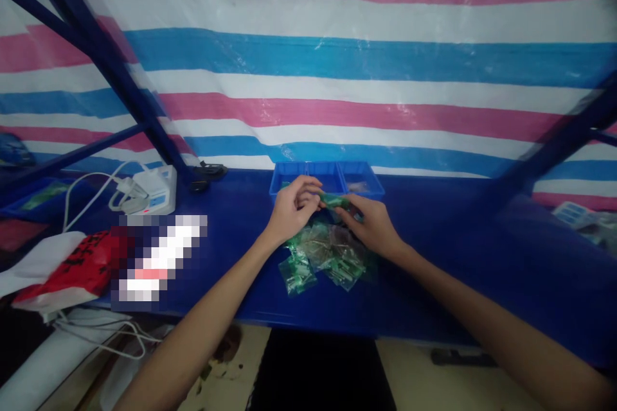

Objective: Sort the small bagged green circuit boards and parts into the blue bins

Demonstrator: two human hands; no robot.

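Observation:
Over the middle of the blue table, a small green clear plastic bag (333,200) is stretched between my two hands. My right hand (371,218) pinches its right end between thumb and fingers. At its left end, my left hand (294,207) has its fingers curled and closed on the bag's edge. Just below the hands lies a pile of similar small green-tinted bags (321,247), several with thin metal-looking pieces inside. Behind the hands stands a blue divided tray (361,178), partly hidden by them; its right compartment holds small pale pieces.
A white power strip (161,189) with plugged cables stands at the left. Near it lie a red and white bag (81,263) and a dark cable (209,170). Blue frame bars (120,93) slope up on both sides before a striped sheet (337,64).

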